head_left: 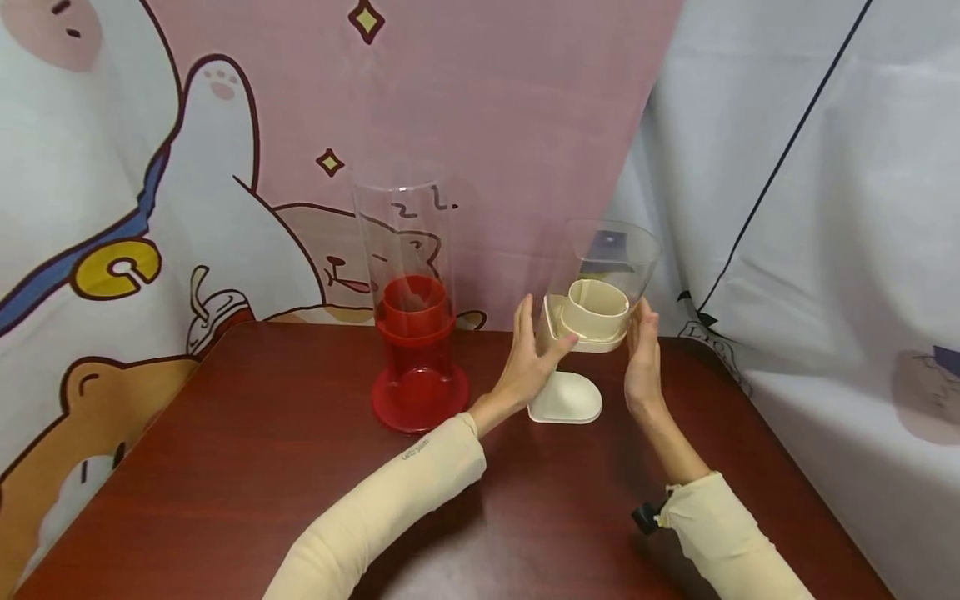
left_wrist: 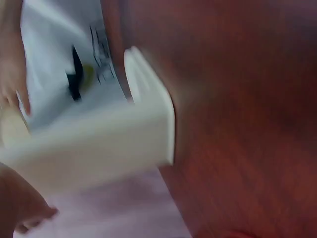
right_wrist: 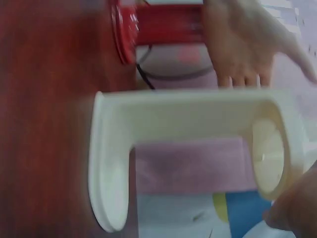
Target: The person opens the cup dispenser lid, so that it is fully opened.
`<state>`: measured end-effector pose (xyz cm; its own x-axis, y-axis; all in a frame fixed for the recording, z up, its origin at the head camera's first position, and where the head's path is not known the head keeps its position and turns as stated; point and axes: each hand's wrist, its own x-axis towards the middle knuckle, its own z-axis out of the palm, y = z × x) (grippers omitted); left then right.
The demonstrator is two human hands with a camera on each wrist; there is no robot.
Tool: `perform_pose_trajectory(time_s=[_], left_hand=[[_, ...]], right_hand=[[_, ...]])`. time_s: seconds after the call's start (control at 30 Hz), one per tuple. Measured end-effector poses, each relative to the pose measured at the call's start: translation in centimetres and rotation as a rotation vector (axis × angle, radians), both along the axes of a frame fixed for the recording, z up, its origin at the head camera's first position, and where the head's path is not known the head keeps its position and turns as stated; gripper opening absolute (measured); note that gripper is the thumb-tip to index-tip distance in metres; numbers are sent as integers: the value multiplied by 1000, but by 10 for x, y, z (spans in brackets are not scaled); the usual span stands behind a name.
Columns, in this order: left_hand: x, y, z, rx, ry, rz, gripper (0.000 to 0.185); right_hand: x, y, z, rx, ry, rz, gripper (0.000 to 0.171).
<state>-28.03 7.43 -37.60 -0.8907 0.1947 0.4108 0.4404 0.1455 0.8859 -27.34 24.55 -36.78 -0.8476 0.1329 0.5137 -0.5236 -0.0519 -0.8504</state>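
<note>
Two dispensers stand toward the back of a dark reddish-brown bench (head_left: 247, 467), near a pink cartoon curtain (head_left: 480, 108) with drawn animals and small yellow diamonds; to the right hangs a pale cloth (head_left: 825, 250) crossed by a thin dark line. The red dispenser (head_left: 416, 342) has a round red foot, a red cup-shaped middle and a tall clear tube rising from it, and it stands upright just left of the hands. The cream dispenser (head_left: 588, 333) stands on a rounded cream foot, with a cream stem carrying a cream ring under a clear hopper that widens upward. Both forearms wear cream sleeves and reach forward from the near edge of the bench. The left hand (head_left: 528, 358) lies against the left side of the cream dispenser with its fingers straight and pointing up and its thumb laid along the cream ring. The right hand (head_left: 643, 362) is set flat against the right side, fingers also straight and upright, so the two palms face each other with the dispenser pressed between them. The right wrist view shows the cream stand (right_wrist: 193, 148) side-on, foot against the bench, with the left hand (right_wrist: 245, 39) spread behind it and the red dispenser (right_wrist: 158, 25) beyond. The left wrist view is blurred and shows only a cream block (left_wrist: 99, 144) beside the bench (left_wrist: 237, 124).
</note>
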Motion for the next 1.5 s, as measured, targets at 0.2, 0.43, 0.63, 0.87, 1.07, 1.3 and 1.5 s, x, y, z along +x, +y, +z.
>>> perform_pose_trajectory(time_s=[0.2,0.43,0.63,0.87,1.07,1.3,1.5], left_hand=[[-41,-4,5,-7,-12,-93,100],[-41,1,4,-65,-51,-94,100],[-23,-6,8,-44,-61,-127,100],[22,-24,26,4,-61,-170,93],[47,-33,23,48,-31,-172,91],[65,-44,4,23,-28,-195,96],[91,-59,-2,12,-1,-175,96]], right_hand=[[-118,51,-64,-122,10,271,68],[-98,53,-72,-102,24,272,68],[-72,47,-74,-26,-14,184,61],[-27,25,-67,-35,25,236,59],[38,-15,-33,56,-64,105,67],[71,-27,-37,86,-60,126,62],[114,-54,-19,82,-47,153,61]])
